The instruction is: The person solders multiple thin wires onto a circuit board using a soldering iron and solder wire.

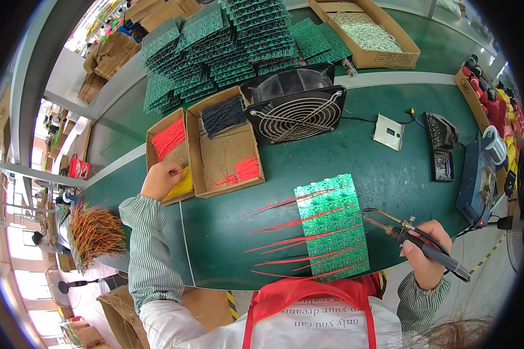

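Note:
My right hand [429, 250] is wrapped round a soldering iron [434, 253] whose thin tip and feed tube reach to the right edge of a green circuit board panel [332, 228]. Several red wires [282, 222] lie across that panel and stick out to its left. Over at the left, my left hand [162, 179] is at the near end of a narrow cardboard box, its fingers pinched beside yellow wires [183, 183]; whatever is between the fingertips is hidden. Red wires [169, 138] fill the far end of the same box.
A cardboard box [199, 189] of black and red wires adjoins. Behind stand a black fan [300, 113] and stacked circuit boards [215, 49]. A metal plate [388, 132], black holder [439, 145], blue soldering station [476, 180] and solder spool [495, 145] are right; a wire bundle [96, 237] is left.

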Demonstrator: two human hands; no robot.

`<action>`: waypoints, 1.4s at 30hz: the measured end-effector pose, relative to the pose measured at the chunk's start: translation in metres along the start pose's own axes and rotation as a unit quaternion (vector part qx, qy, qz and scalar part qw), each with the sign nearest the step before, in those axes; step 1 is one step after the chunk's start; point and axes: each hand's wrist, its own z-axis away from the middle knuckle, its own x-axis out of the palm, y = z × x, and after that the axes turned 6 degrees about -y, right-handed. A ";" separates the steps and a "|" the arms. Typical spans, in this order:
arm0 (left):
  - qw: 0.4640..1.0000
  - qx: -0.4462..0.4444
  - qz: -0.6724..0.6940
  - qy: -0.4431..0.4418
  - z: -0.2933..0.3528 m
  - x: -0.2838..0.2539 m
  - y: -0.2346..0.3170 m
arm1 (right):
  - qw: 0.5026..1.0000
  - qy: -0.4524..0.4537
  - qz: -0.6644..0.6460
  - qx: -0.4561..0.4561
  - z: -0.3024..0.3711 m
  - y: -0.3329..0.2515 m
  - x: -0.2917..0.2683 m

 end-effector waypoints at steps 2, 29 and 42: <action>0.999 -0.007 0.044 0.023 0.003 -0.001 -0.001 | 1.000 0.001 -0.001 0.004 -0.002 -0.001 0.003; 0.912 0.021 -0.407 0.043 -0.022 -0.021 -0.001 | 0.999 0.003 0.014 -0.028 -0.004 0.000 -0.002; 0.955 0.075 -0.258 0.125 -0.004 -0.015 0.066 | 0.997 -0.040 0.034 -0.062 -0.024 -0.003 0.006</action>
